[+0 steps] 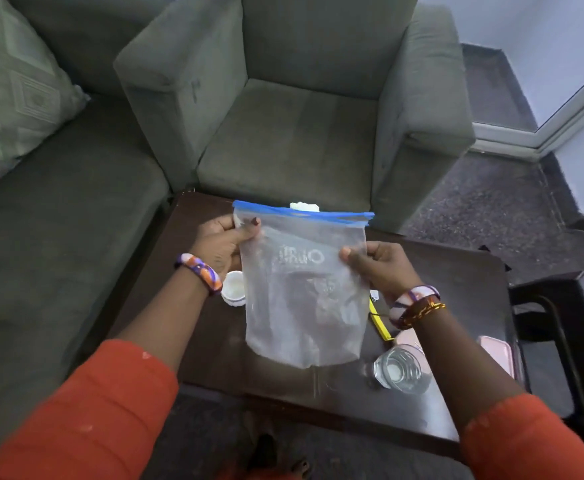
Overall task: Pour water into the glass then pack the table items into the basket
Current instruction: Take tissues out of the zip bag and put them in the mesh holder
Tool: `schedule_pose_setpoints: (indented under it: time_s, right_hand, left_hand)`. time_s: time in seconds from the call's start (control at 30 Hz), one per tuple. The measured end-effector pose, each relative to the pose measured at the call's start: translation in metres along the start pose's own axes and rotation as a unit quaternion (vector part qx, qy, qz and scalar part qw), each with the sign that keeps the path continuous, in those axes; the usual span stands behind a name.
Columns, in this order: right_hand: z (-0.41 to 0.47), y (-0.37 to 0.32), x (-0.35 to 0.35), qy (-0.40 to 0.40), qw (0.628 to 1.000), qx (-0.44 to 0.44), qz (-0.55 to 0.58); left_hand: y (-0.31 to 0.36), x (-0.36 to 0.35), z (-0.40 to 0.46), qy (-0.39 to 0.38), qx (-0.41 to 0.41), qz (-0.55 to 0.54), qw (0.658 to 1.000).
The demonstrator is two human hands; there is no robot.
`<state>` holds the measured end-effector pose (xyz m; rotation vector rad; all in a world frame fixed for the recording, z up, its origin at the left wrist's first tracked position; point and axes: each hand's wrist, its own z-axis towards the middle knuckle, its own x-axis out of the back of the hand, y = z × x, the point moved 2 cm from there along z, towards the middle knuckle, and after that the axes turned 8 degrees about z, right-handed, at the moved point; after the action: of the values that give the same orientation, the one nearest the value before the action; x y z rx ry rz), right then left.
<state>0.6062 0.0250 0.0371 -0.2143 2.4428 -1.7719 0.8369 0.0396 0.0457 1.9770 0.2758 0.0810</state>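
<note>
Two hands hold one clear zip bag (304,289) up over the dark counter (456,271). The left hand (219,245) pinches the bag's upper left corner just under the blue zip strip, thumb on the near face and fingers behind. The right hand (378,263) pinches the right edge lower down, thumb on the near side. The bag hangs flat and slack between them, and its zip looks closed; whether anything is inside cannot be told.

Below the bag, near the right forearm, the glass (401,370) stands on the counter's near edge, and it appears to hold water, so the pouring step is likely done and the packing step is in hand. A small white container (233,287) sits beside the left wrist, a yellow item (378,320) lies partly hidden behind the bag's right edge, and a pink lidded box (496,353) rests at the counter's right end. Something white (304,206) peeks above the zip strip, too hidden to name.

No basket shows in this view. The next move probably calls for finding it and lowering the bag in, folded or laid flat.
</note>
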Motion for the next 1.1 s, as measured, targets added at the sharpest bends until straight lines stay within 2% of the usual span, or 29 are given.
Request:
schedule_pose_setpoints:
  time_s: [0.07,0.2,0.27,0.33,0.37,0.43,0.5,0.57,0.6,0.67,0.7,0.83,0.93,1.0,1.03,1.1]
  right_hand:
    - [-0.006,-0.001,0.008,0.020,1.000,-0.002,0.023]
    - [-0.013,-0.011,0.011,0.047,0.995,0.009,0.087]
    - [-0.013,-0.018,0.012,0.064,0.995,0.040,0.067]
    - [-0.013,-0.024,0.012,0.060,0.996,0.070,0.011]
    - [-0.013,-0.027,0.011,0.049,0.995,0.082,-0.021]
    - [-0.012,-0.031,0.006,0.021,0.991,0.101,-0.084]
    - [-0.015,-0.036,0.000,-0.007,0.985,0.120,-0.122]
    - [-0.020,-0.041,0.000,-0.034,0.980,0.121,-0.152]
    - [-0.021,-0.040,0.005,-0.056,0.976,0.102,-0.185]
    - [-0.028,-0.030,0.023,-0.113,0.960,0.030,-0.254]
    - [-0.032,-0.023,0.032,-0.121,0.960,-0.005,-0.252]
    - [-0.037,-0.006,0.055,-0.032,0.995,-0.051,-0.084]
    - [-0.037,-0.004,0.059,-0.028,0.998,-0.063,0.009]
    - [-0.037,-0.004,0.062,-0.024,0.997,-0.052,0.055]
    - [-0.037,-0.005,0.063,-0.016,0.995,-0.045,0.086]
    - [-0.037,-0.005,0.066,-0.003,0.987,-0.041,0.153]
  left_hand:
    - [-0.002,-0.002,-0.003,0.036,-0.012,0.001,0.999]
    - [-0.003,-0.012,-0.012,0.007,-0.008,0.027,1.000]
    - [-0.002,-0.013,-0.014,0.039,0.005,0.100,0.994]
    - [0.005,-0.016,-0.016,0.090,-0.022,0.232,0.968]
    - [0.013,-0.022,-0.021,0.079,-0.066,0.303,0.947]
    - [0.028,-0.041,-0.028,0.016,-0.159,0.423,0.892]
    - [0.040,-0.059,-0.031,-0.053,-0.206,0.441,0.872]
    - [0.045,-0.068,-0.030,-0.097,-0.226,0.404,0.881]
    - [0.046,-0.065,-0.026,-0.099,-0.213,0.364,0.901]
    - [0.047,-0.051,-0.021,-0.084,-0.176,0.276,0.941]
    - [0.047,-0.043,-0.019,-0.083,-0.163,0.259,0.948]
    - [0.036,-0.031,-0.015,-0.088,-0.115,0.255,0.956]
    - [0.030,-0.033,-0.014,-0.071,-0.089,0.173,0.978]
    - [0.026,-0.030,-0.013,-0.095,-0.052,0.146,0.983]
    - [0.023,-0.026,-0.012,-0.119,-0.025,0.172,0.977]
    - [0.012,-0.017,-0.013,-0.183,0.030,0.273,0.944]
